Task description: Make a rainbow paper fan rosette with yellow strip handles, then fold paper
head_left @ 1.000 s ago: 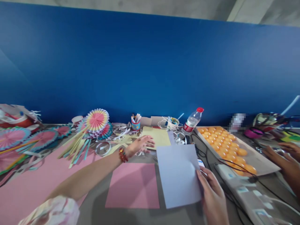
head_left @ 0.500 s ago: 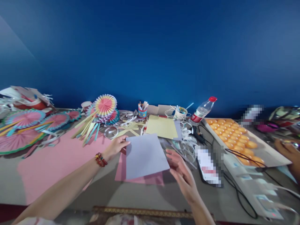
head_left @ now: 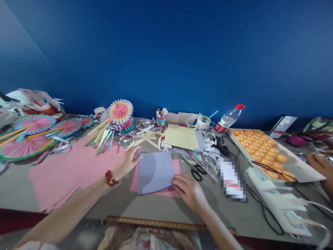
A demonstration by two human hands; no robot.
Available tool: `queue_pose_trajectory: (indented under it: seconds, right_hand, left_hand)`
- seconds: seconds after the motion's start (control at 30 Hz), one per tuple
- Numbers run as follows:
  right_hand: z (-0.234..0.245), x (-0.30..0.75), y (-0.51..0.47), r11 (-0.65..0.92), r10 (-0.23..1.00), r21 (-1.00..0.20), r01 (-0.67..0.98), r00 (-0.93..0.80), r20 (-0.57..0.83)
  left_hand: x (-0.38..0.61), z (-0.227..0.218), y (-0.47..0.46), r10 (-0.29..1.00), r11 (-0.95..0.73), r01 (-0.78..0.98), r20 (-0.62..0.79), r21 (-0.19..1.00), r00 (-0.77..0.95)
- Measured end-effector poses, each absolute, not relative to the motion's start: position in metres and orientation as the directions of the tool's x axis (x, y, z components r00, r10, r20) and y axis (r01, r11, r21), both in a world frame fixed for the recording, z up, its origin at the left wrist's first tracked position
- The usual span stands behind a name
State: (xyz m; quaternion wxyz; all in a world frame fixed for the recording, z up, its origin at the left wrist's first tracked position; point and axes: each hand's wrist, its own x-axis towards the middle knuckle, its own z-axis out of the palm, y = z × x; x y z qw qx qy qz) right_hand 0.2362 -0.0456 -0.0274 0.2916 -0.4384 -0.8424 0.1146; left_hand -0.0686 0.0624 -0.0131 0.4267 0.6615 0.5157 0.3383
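A lavender sheet of paper (head_left: pixel 156 173) lies over a pink sheet (head_left: pixel 176 167) in front of me, slightly turned against it. My right hand (head_left: pixel 188 190) has its fingers closed on the lavender sheet's right edge. At the upper left corner, my left hand (head_left: pixel 127 163) has thumb and fingers apart, the thumb beside the paper's edge. A beaded bracelet (head_left: pixel 111 178) circles that wrist. Just beyond my right hand lie black-handled scissors (head_left: pixel 196 172).
Large pink paper (head_left: pixel 78 166) and folded paper fans (head_left: pixel 121 111) are on the left. Behind are yellow sheets (head_left: pixel 181 136), paper strips and a pen cup (head_left: pixel 161 121). To the right stand a bottle (head_left: pixel 227 121), phone (head_left: pixel 232 180), power strip (head_left: pixel 279 201) and another person's hand (head_left: pixel 318 165).
The lavender sheet has lowered over the pink one. My right hand has moved left and closed on its edge; my left fingers have parted. The scissors have come into sight.
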Motion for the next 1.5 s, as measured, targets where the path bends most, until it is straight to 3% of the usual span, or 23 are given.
queue_pose_trajectory:
  seconds: [0.03,0.1,0.2,0.37,0.53,0.73,0.9,1.03,1.27,1.5]
  right_hand:
    - [-0.028,0.236,-0.046,0.581,0.812,-0.466,0.667,-0.438,0.386]
    - [-0.029,0.234,-0.047,0.568,0.822,-0.495,0.658,-0.423,0.382]
    - [-0.029,0.232,-0.049,0.544,0.839,-0.533,0.648,-0.395,0.375]
    - [-0.027,0.231,-0.049,0.503,0.864,-0.581,0.64,-0.361,0.351]
    - [-0.025,0.231,-0.048,0.534,0.845,-0.525,0.662,-0.424,0.326]
    - [-0.024,0.235,-0.046,0.567,0.824,-0.478,0.671,-0.473,0.313]
    - [-0.025,0.24,-0.045,0.549,0.834,-0.52,0.655,-0.468,0.291]
    - [-0.028,0.241,-0.042,0.496,0.863,-0.595,0.633,-0.437,0.255]
    - [-0.024,0.24,-0.033,0.369,0.909,-0.691,0.621,-0.396,0.13]
    - [-0.023,0.235,-0.029,0.347,0.923,-0.64,0.685,-0.371,0.103]
  left_hand:
    - [-0.068,-0.009,0.053,0.964,-0.183,0.431,0.075,0.884,0.255]
    - [-0.066,-0.005,0.03,0.875,-0.455,0.538,0.243,0.709,0.419]
    - [-0.058,-0.008,-0.005,0.698,-0.691,0.545,0.243,0.475,0.673]
    - [-0.055,-0.024,-0.027,0.662,-0.742,0.595,0.202,0.308,0.722]
    - [-0.059,-0.031,-0.021,0.686,-0.728,0.651,0.22,0.215,0.694]
    - [-0.059,-0.034,-0.019,0.691,-0.721,0.623,0.243,0.304,0.681]
    - [-0.062,-0.031,-0.017,0.774,-0.617,0.628,0.217,0.475,0.596]
    - [-0.062,-0.028,-0.014,0.82,-0.537,0.643,0.16,0.547,0.549]
    - [-0.063,-0.029,-0.01,0.852,-0.478,0.67,0.115,0.568,0.511]
    - [-0.061,-0.029,-0.011,0.855,-0.473,0.667,0.116,0.576,0.505]
